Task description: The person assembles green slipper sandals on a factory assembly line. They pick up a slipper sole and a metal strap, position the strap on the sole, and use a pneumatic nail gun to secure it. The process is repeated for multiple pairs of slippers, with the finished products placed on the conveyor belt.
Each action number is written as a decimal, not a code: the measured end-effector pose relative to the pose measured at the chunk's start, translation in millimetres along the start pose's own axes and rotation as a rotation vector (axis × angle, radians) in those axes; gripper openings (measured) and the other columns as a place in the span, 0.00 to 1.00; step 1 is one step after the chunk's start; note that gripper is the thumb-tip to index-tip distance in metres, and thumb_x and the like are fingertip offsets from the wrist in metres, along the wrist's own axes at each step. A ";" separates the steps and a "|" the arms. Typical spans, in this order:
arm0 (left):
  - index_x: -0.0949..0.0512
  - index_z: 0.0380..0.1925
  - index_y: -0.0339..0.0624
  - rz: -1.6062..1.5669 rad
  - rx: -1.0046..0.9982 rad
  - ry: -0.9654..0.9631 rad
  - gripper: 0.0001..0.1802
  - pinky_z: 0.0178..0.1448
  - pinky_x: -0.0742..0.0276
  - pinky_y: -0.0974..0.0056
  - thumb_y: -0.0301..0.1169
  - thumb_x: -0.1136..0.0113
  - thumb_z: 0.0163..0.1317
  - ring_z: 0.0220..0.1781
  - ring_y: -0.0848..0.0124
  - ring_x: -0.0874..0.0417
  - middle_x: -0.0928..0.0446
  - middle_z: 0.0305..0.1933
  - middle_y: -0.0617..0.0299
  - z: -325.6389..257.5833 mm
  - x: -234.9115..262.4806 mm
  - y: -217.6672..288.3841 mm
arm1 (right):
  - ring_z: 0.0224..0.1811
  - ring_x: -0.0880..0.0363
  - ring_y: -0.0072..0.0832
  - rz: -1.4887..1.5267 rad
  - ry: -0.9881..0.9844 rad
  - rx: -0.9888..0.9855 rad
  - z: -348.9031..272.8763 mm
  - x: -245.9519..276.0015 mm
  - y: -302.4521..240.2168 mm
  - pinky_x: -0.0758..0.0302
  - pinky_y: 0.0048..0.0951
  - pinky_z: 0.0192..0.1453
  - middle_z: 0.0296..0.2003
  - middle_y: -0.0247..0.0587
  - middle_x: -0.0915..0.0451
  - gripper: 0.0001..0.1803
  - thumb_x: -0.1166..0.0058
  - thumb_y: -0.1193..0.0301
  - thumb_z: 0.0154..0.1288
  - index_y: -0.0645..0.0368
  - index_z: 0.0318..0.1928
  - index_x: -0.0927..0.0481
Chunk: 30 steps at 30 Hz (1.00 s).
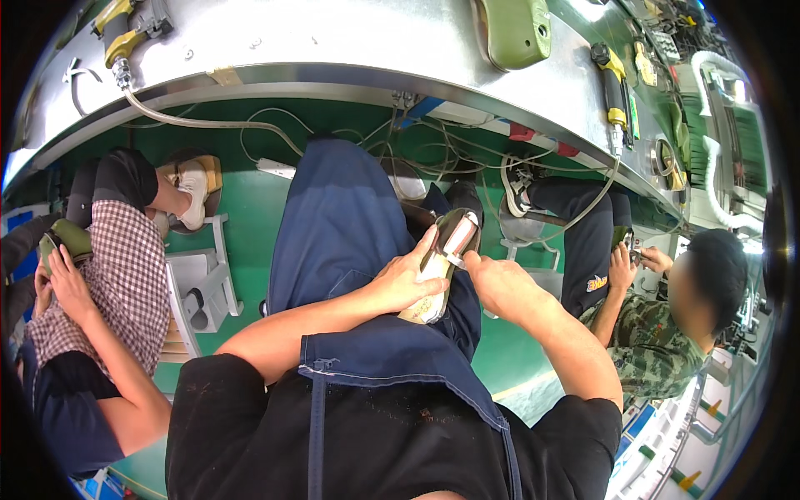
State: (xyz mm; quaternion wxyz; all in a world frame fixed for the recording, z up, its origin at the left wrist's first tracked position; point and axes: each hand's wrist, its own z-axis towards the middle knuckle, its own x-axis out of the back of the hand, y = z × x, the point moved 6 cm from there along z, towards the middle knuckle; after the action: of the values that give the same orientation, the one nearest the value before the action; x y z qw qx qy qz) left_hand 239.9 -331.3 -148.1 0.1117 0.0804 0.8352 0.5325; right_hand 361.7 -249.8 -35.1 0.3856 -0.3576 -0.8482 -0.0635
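Bright even overhead light; glare on metal bench (350, 42); strong fisheye bending, dark vignette at rim.

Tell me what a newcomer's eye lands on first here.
At centre, both hands, left hand and right hand, grip an olive shoe over a blue apron. Above curves a shiny metal workbench with a yellow-handled tool. Seated co-workers flank each side.

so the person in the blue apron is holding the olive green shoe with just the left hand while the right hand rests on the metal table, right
Not quite. The head view shows both hands on the olive green shoe over the blue apron: the left hand grips it and the right hand holds it too, not resting on the metal table.
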 end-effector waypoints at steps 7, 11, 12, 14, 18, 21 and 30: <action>0.60 0.86 0.43 -0.135 -0.003 -0.097 0.62 0.73 0.27 0.59 0.41 0.28 0.63 0.69 0.51 0.19 0.24 0.70 0.39 4.6 0.8 -5.4 | 0.29 0.11 0.40 -0.359 0.185 -0.047 -5.4 -7.6 -16.1 0.15 0.45 0.38 0.28 0.43 0.18 0.06 0.46 0.73 0.66 0.59 0.41 0.28; 0.47 0.84 0.43 -0.585 0.335 -0.459 0.46 0.64 0.16 0.46 0.55 0.44 0.77 0.69 0.50 0.18 0.27 0.75 0.46 7.6 18.0 1.9 | 0.26 0.17 0.30 -0.592 0.281 -0.134 -9.0 -16.0 -33.0 0.22 0.41 0.38 0.27 0.36 0.21 0.06 0.46 0.69 0.67 0.56 0.39 0.26; 0.38 0.80 0.43 -0.580 0.394 -0.488 0.45 0.55 0.12 0.39 0.66 0.53 0.77 0.66 0.46 0.16 0.26 0.74 0.46 14.2 16.9 -1.1 | 0.26 0.18 0.28 -0.650 0.300 -0.159 -9.4 -19.2 -38.4 0.25 0.38 0.36 0.27 0.35 0.21 0.06 0.46 0.69 0.67 0.57 0.40 0.25; 0.25 0.71 0.40 -0.472 0.473 -0.439 0.42 0.48 0.10 0.40 0.67 0.52 0.76 0.58 0.46 0.12 0.19 0.65 0.45 26.0 19.1 -5.7 | 0.26 0.21 0.27 -0.708 0.326 -0.207 -9.0 -25.2 -46.5 0.28 0.34 0.30 0.28 0.36 0.24 0.10 0.46 0.68 0.67 0.61 0.43 0.24; 0.18 0.63 0.38 -0.332 0.502 -0.431 0.38 0.42 0.10 0.39 0.63 0.48 0.77 0.48 0.45 0.09 0.14 0.54 0.45 37.4 16.0 -3.3 | 0.27 0.22 0.29 -0.704 0.357 -0.296 -7.7 -39.7 -52.4 0.27 0.32 0.26 0.30 0.41 0.23 0.14 0.46 0.69 0.66 0.68 0.46 0.23; 0.18 0.61 0.37 -0.309 0.501 -0.458 0.34 0.40 0.09 0.40 0.59 0.48 0.78 0.45 0.46 0.08 0.13 0.52 0.44 43.9 17.4 -4.3 | 0.29 0.18 0.27 -0.671 0.375 -0.318 -11.0 -33.6 -50.3 0.19 0.32 0.28 0.31 0.36 0.23 0.12 0.45 0.70 0.66 0.64 0.45 0.25; 0.20 0.59 0.32 -0.124 0.341 -0.294 0.31 0.32 0.09 0.54 0.53 0.49 0.81 0.40 0.57 0.08 0.14 0.44 0.48 38.8 14.6 1.7 | 0.45 0.13 0.62 0.455 0.168 -0.149 -26.0 17.5 -19.4 0.17 0.57 0.47 0.47 0.73 0.18 0.29 0.52 0.79 0.71 0.66 0.71 0.37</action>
State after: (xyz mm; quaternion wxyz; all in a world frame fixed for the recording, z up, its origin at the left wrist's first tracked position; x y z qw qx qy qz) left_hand 236.5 -293.0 -163.9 0.2495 0.1234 0.8912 0.3582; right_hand 357.0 -264.3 -1.5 0.4317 -0.5603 -0.7038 -0.0668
